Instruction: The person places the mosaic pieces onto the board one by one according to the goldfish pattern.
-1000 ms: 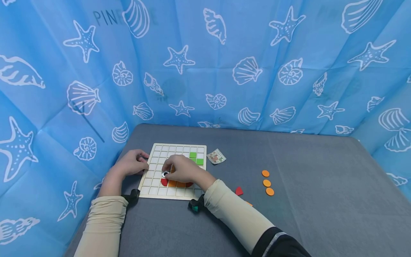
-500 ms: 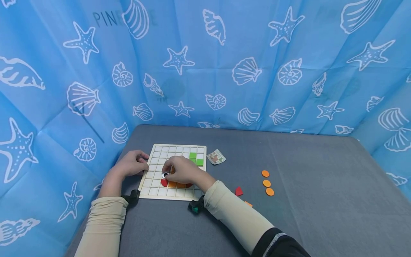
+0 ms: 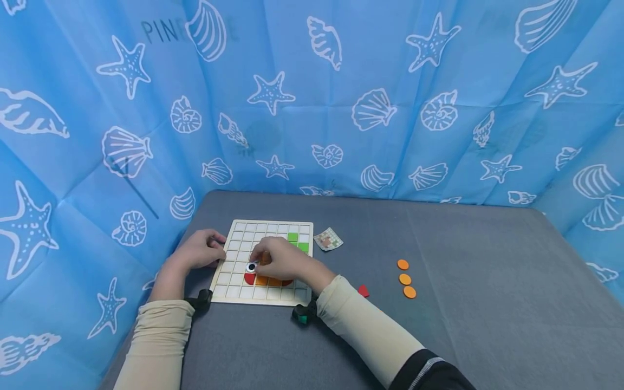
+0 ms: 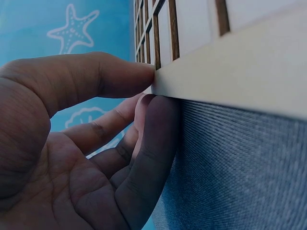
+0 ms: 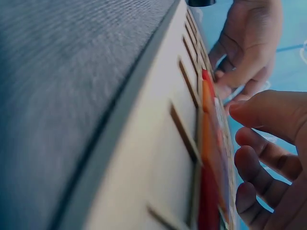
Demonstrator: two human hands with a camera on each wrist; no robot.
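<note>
The right hand (image 3: 286,260) has slipped slightly to the right since the earlier frame, baring more of the round black-and-white eye piece (image 3: 251,267); the left hand (image 3: 192,250) has stayed at the left edge of the gridded board (image 3: 234,291). The right sleeve (image 3: 363,336) now hides an orange sliver that showed on the near side of the loose red piece (image 3: 363,291). I take this to mean that the eye piece has been let go (a judgement, since the thumb is right beside it). It sits in the left half of the board, just beyond a red tile (image 3: 249,278), with orange tiles (image 3: 268,281) to the right of that; 2 green tiles (image 3: 298,241) show at the far right. Off the board, 3 orange discs (image 3: 404,279) lie to the right.

The right wrist view shows what the head view hides: the right thumb and fingers stand apart, with nothing visible between them. The left wrist view shows the left thumb and forefinger close together at the rim; I cannot tell whether they pinch it or merely rest there.
</note>
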